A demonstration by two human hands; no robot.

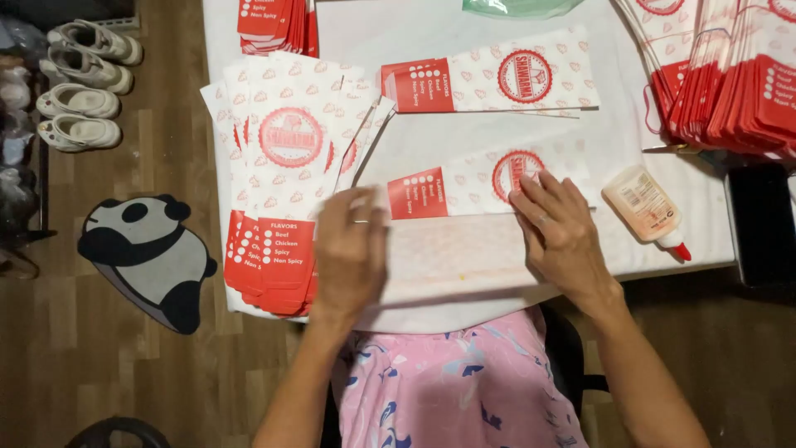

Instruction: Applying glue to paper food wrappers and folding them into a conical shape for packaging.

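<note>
Paper bag [464,189]: my right hand [560,232] lies spread flat on it.
Left hand [350,253]: blurry, I cannot tell.
Glue bottle [645,209]: at 3 o'clock.

Paper sleeve [464,187], matt, red-and-white print: lying flat under the right hand's fingertips [531,192]. Glue bottle [643,206], semi-translucent plastic with red cap: lying just right of those fingers. Stack of matt paper sleeves [286,166]: fanning out beyond the left hand [350,249]. White table cover [464,274], smooth. Wood floor [166,373], satin.
</note>
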